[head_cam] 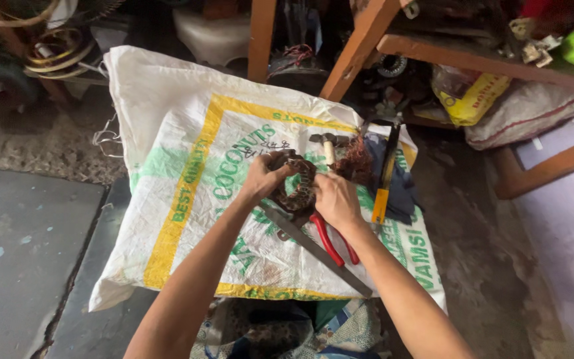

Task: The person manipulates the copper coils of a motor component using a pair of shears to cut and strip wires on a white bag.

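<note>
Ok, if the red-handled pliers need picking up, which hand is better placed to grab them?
Probably the right hand: the red-handled pliers lie just below its wrist on the woven sack. The left hand sits farther off, on the far side of the wound motor stator that both hands grip.

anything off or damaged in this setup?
Yes: loose copper wire lies tangled on the woven sack beside the ring-shaped stator that both hands, left and right, grip. Sack's left edge is frayed.

Both hands [300, 189] bare; forearms unsleeved, seemingly no rings.
</note>
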